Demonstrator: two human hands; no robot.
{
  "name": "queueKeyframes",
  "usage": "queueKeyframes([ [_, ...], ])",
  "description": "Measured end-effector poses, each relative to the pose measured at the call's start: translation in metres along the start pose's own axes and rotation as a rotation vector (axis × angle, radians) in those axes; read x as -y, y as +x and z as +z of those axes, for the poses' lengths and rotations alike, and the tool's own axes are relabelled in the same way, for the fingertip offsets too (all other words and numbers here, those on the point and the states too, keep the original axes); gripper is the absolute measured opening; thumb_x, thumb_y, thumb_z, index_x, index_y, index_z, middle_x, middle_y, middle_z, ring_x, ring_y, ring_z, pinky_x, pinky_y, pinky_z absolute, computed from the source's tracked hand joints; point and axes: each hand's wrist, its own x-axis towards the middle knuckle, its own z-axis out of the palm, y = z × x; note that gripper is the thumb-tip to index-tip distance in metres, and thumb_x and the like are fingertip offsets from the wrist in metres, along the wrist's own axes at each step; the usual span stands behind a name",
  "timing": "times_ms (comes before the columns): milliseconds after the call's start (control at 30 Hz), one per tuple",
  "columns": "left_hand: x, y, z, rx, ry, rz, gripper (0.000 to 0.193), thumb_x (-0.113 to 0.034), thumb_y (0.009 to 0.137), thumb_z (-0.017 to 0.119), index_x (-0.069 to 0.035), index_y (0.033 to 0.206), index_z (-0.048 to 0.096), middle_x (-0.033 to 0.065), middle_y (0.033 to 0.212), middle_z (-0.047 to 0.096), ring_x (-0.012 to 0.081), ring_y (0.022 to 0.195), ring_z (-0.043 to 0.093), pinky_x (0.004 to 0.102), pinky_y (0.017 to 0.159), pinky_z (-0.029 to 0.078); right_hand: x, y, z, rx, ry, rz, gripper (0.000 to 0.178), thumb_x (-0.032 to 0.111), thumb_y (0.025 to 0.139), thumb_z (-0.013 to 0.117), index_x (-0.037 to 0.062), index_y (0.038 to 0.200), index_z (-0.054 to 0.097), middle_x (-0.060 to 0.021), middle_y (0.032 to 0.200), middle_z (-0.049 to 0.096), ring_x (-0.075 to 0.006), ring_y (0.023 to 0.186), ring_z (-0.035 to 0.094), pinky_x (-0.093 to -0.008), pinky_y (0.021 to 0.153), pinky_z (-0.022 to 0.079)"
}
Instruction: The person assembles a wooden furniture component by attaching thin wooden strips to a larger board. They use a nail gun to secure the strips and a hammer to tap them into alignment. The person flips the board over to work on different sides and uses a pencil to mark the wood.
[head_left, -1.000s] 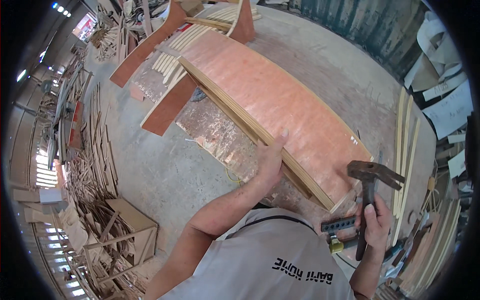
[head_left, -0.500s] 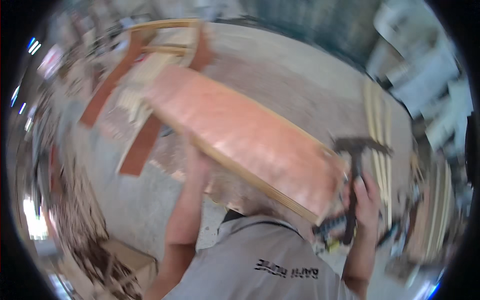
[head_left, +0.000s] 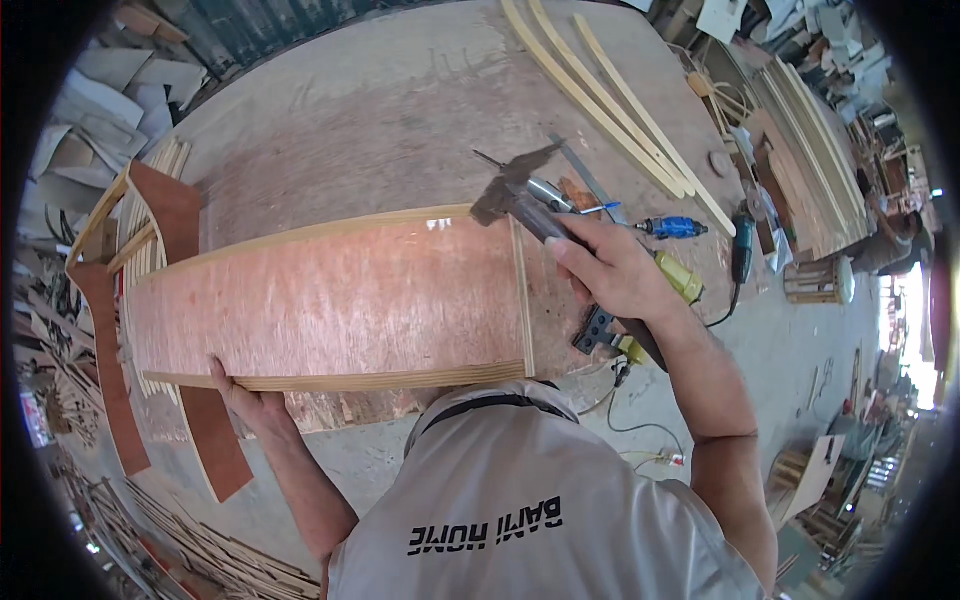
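While the right hand (head_left: 622,268) wraps round a hammer (head_left: 545,217), fingers closed about the handle and the dark metal head showing over the panel's far right corner, the left hand (head_left: 252,402) is down at the near edge, thumb laid up on the face, fingers tucked out of sight, so how tightly they close I can't tell! And what a piece it has there: a long reddish wooden panel (head_left: 335,300), framed in pale wood, stretched across the near side of the worn worktable (head_left: 400,150), its left end by the curved red-brown boards (head_left: 95,350). Stiff stuff, I'd judge, hardly likely to flex, and long enough to feel weighty and awkward from one end. That broad face looks smooth, so a flat palm could well slide; the pale edging offers the better purchase, thumb above, fingers under, one hand towards each end for a lift. Corners look the spots to spare from knocks. The hammer should be head-heavy, best taken low on the handle, and off to the right lie slim pale strips (head_left: 610,110) and a blue tool (head_left: 672,227).
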Motion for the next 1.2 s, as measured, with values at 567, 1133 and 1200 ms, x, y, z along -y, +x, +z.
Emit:
queueKeyframes([
  [567,-0.001,-0.005,0.007,-0.036,0.061,0.031,0.073,-0.046,0.092,0.06,-0.007,0.149,0.039,0.0158,0.148,0.047,0.0355,0.133,0.048,0.0542,0.11,0.043,0.012,-0.016,-0.006,-0.145,-0.079,-0.281,0.032,0.026,0.097,0.061,-0.0009,0.115,0.06,-0.0243,0.087,0.065,-0.0417,0.086,0.066,-0.0453,0.074,0.051],
  [1133,-0.001,-0.002,-0.005,-0.058,0.059,0.009,0.078,-0.048,0.091,0.065,-0.009,0.151,0.036,0.014,0.152,0.042,0.0338,0.136,0.044,0.0518,0.112,0.04,-0.004,-0.034,0.004,-0.181,0.279,0.028,0.037,0.025,0.101,0.059,0.0002,0.128,0.059,-0.0035,0.073,0.061,-0.0102,0.059,0.057,-0.0272,0.055,0.047],
  [1200,0.001,-0.001,-0.004,-0.032,0.046,0.031,0.079,-0.05,0.091,0.065,-0.008,0.151,0.035,0.0139,0.152,0.041,0.0335,0.137,0.043,0.0516,0.113,0.04,-0.034,-0.033,0.012,-0.251,0.353,0.024,0.034,0.027,0.102,0.057,0.0009,0.124,0.059,-0.0005,0.071,0.058,-0.0083,0.054,0.054,-0.0246,0.05,0.045],
])
